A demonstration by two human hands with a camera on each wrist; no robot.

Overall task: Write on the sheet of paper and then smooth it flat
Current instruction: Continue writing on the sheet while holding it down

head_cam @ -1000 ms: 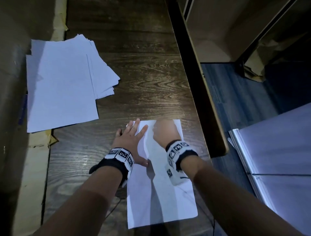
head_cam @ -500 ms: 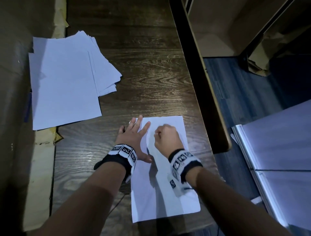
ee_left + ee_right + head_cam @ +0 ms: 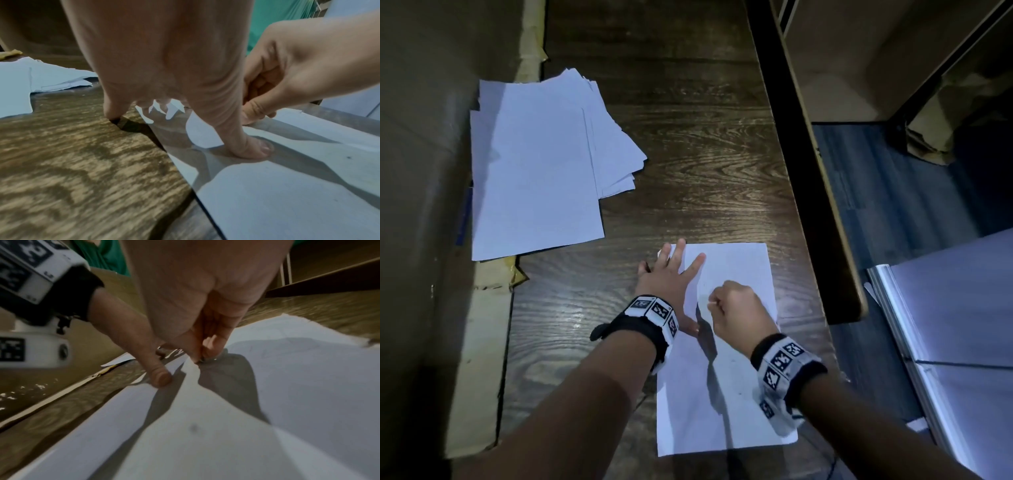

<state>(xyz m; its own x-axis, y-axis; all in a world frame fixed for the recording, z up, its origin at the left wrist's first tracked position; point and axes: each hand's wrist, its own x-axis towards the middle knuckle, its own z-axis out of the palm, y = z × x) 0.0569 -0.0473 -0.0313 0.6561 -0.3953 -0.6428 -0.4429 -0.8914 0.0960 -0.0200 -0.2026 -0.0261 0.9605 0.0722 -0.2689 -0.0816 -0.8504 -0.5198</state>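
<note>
A white sheet of paper lies lengthwise on the dark wooden table. My left hand rests flat on the sheet's left edge, fingers spread, with the thumb pressing the paper. My right hand is curled on the upper part of the sheet, just right of the left thumb. Its fingertips pinch a thin pen, whose dark tip touches the sheet. The hand hides most of the pen. A faint mark shows on the sheet beyond the tip.
A loose stack of white sheets lies at the far left of the table. Cardboard lines the left side. The table's right edge drops to the floor, where a white panel stands.
My right hand has slid a little down the sheet toward me, staying curled. The left hand has kept its place on the sheet's left edge.
</note>
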